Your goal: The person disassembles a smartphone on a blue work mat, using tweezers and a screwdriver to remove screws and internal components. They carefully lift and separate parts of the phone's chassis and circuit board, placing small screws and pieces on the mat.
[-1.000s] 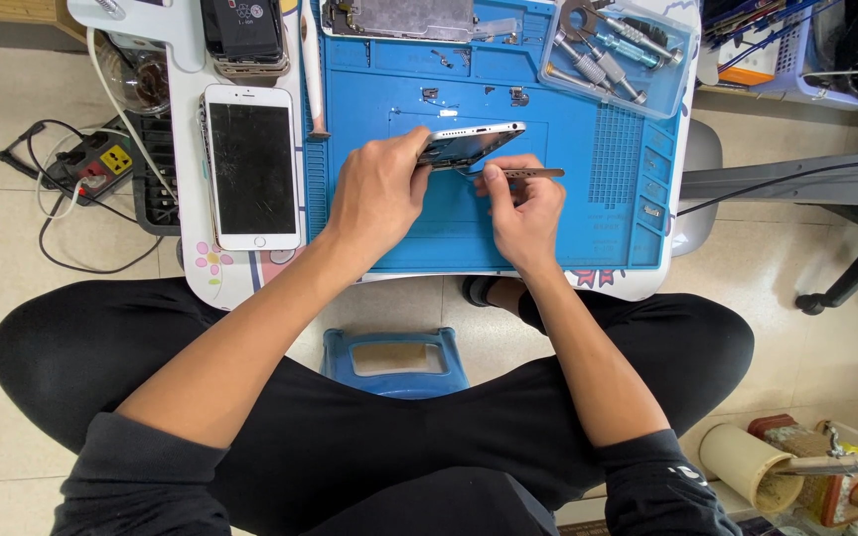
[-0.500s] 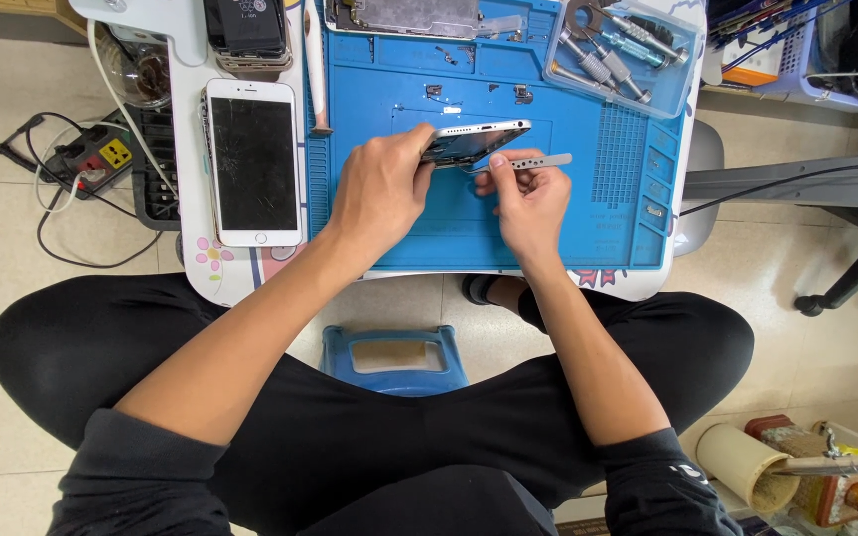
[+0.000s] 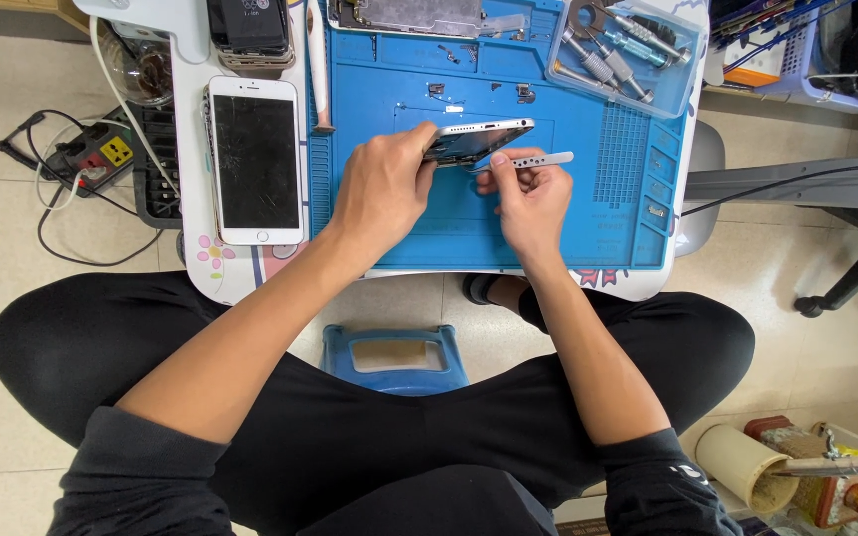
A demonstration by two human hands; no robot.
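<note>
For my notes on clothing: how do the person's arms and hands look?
Both hands, left hand and right hand, are bare: no gloves, rings or watch visible. The forearms are bare too. Dark sleeves, left sleeve and right sleeve, are pushed up near the elbows.

phone shell (image 3: 479, 139): shiny metal | tweezers (image 3: 538, 159): matt metal | work mat (image 3: 608, 208): matt blue rubber | white phone (image 3: 254, 159): glossy glass

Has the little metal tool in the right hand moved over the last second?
Yes. The metal tool has shifted up the blue mat, toward the tool tray.
</note>
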